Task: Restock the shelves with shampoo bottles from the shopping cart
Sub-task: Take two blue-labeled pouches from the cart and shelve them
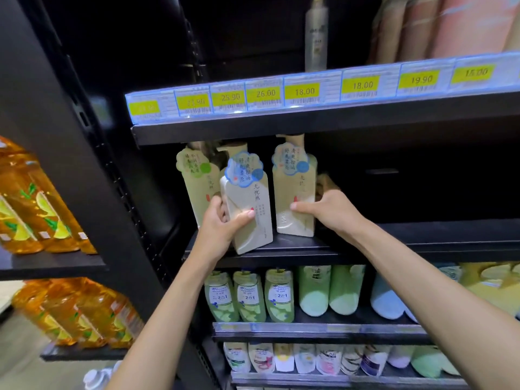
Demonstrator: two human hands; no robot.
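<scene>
Three cream shampoo bottles with paper neck tags stand on the black middle shelf (422, 243). My left hand (222, 223) grips the front bottle with a blue tag (250, 204); it leans left at the shelf's front edge. My right hand (326, 206) holds the right bottle with a blue tag (295, 198), upright on the shelf. A third bottle with a green tag (197, 184) stands behind on the left, partly hidden by the tilted one. The shopping cart is out of view.
The upper shelf edge (309, 94) carries yellow price tags, with one tall bottle (316, 35) above. Green and blue bottles (250, 296) fill the shelf below. Orange bottles (36, 201) sit on the neighbouring rack at left. To the right of my hands the middle shelf is dark.
</scene>
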